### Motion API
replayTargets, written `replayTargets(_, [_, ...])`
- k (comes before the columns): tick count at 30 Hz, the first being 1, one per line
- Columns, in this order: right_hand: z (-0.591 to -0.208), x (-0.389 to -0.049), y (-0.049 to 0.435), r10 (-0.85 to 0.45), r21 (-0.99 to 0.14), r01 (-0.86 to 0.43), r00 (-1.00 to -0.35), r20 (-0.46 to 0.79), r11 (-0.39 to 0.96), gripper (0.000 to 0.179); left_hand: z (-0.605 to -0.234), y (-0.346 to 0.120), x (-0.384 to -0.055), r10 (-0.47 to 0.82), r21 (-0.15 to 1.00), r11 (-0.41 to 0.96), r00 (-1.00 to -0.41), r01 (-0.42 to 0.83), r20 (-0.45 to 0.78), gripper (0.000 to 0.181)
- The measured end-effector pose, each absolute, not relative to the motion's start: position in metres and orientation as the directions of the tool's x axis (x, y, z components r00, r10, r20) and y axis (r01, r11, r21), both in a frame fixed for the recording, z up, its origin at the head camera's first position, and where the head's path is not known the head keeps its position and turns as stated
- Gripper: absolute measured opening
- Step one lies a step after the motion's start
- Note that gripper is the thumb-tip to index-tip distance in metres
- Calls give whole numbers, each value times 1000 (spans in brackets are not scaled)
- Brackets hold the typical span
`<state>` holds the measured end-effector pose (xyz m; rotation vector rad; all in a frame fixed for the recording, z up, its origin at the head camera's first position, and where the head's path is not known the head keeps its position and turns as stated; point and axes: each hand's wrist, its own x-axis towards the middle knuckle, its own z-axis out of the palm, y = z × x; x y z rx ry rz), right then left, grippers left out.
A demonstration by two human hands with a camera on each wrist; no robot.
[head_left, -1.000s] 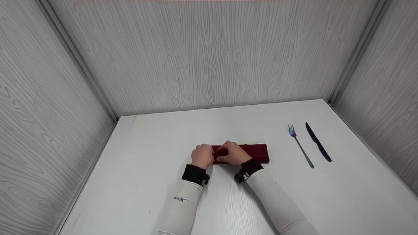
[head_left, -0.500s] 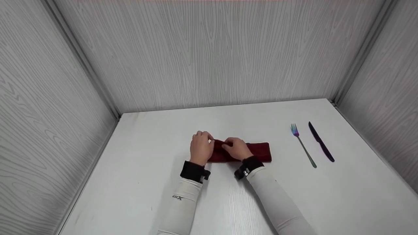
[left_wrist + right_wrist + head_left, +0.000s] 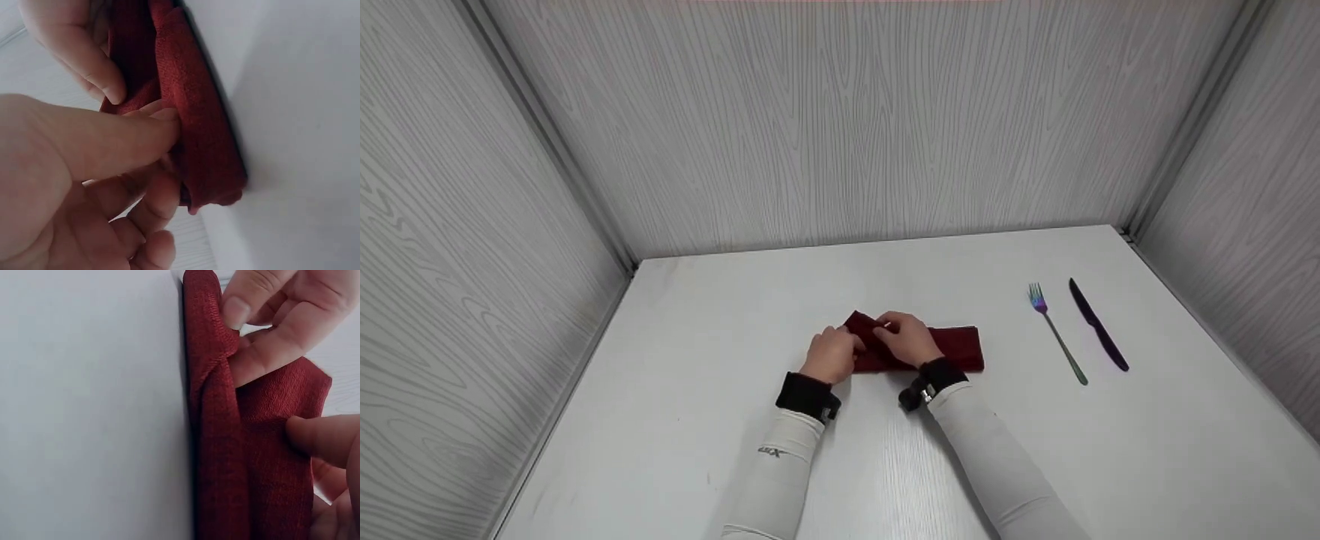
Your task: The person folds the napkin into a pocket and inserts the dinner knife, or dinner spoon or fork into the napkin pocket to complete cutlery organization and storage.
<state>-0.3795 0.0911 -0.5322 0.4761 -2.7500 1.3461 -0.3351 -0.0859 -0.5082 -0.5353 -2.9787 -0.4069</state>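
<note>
A dark red cloth napkin, folded into a long strip, lies on the white table. At its left end my left hand pinches the near edge of the cloth. Its thumb and fingers reach into the fold in the left wrist view. My right hand pinches the napkin's far edge near the middle. In the right wrist view, its thumb lies on the cloth with the other fingers behind. A corner of the left part sticks up at a slant beyond the left hand.
To the right on the table lie a fork with iridescent tines and a dark knife, side by side. Grey wood-grain panels enclose the table at the back and both sides.
The left hand reached to the napkin's far left corner, then came back toward the near edge. The left end now slants up to a point. The right hand moved slightly up to the far edge.
</note>
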Motion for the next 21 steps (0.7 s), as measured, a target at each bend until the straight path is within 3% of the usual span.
replayTargets(5, [-531,-380,91,-297,-759,-307,-942,156,575,9,-502,-96,-336,372,312,869,-923,384,101,11])
replayTargets(14, [-529,-375,87,-442,-680,-377,-893,86,629,12,-499,-114,-342,367,583,729,-924,358,109,6])
replayTargets(21, [-527,-372,84,-523,-622,-490,-840,148,611,21,-500,-112,-343,360,571,728,-920,379,152,15])
